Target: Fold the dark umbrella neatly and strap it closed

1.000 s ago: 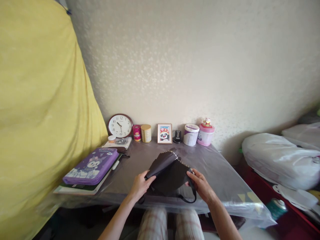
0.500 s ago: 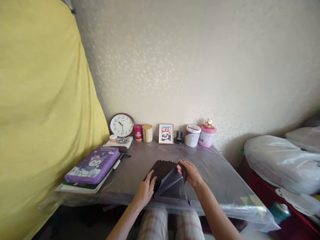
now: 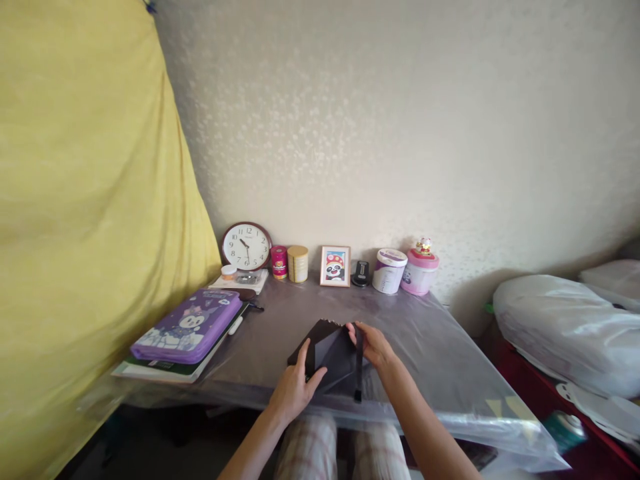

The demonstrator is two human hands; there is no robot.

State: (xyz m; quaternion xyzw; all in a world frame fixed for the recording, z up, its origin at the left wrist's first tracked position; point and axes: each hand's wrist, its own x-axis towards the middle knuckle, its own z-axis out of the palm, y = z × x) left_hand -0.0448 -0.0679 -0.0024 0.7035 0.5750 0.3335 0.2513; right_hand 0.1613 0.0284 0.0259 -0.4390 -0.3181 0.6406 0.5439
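A black spiral-bound notebook (image 3: 334, 357) is tilted up over the table's front edge, its ring binding along the far side. Its cover is lifted from dark inner sheets. My left hand (image 3: 296, 387) holds the left side, fingers on the outer black part and thumb laid over the inner sheet. At the far right corner, my right hand (image 3: 373, 343) pinches the edge, with some fingertips hidden behind it. A narrow black strap (image 3: 359, 373) hangs down beside the right hand.
A purple case (image 3: 193, 327) lies on books at the left. Along the wall stand a clock (image 3: 247, 247), a red can (image 3: 279, 263), a yellow can (image 3: 298, 265), a framed panda picture (image 3: 335, 267) and two tubs (image 3: 389, 272). White bags (image 3: 565, 333) sit at right.
The notebook's inner dark sheet shows more widely. My left thumb has moved onto it. My right hand has shifted slightly left, and the strap now hangs straight down.
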